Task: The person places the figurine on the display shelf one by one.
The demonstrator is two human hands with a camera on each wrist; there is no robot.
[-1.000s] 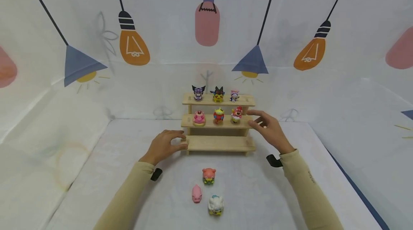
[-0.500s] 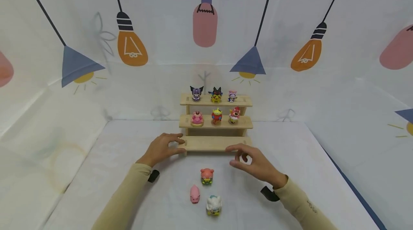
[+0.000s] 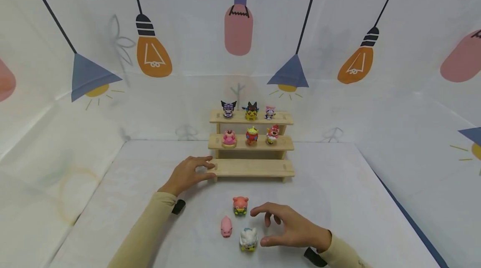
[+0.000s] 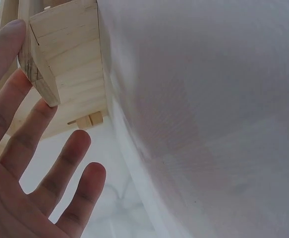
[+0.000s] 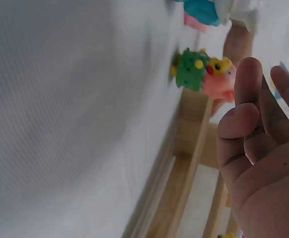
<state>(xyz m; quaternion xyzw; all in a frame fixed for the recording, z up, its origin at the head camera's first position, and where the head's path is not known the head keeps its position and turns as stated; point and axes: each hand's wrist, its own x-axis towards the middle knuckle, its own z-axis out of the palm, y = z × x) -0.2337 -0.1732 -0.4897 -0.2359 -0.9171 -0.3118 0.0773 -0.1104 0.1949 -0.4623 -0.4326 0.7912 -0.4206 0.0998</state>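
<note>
My left hand holds the left end of the bottom board of a three-tier wooden display shelf. In the left wrist view its thumb and first fingers touch either side of the board's end; the other fingers are spread away. My right hand is above the table with thumb and index finger apart, holding nothing. Its thumb is near a white figurine, and its index fingertip is right of a coral-pink and green figurine. A small pink pig figurine lies to their left.
On the middle tier stand a pink figurine, a red and green one and a red-brown one. The top tier bears a purple-black figurine, a yellow one and a small pink-purple one. A lamp-print cloth hangs behind.
My right hand has left the right side of the middle tier and come down toward the front, beside the loose figurines. My left hand stays at the shelf's end.
</note>
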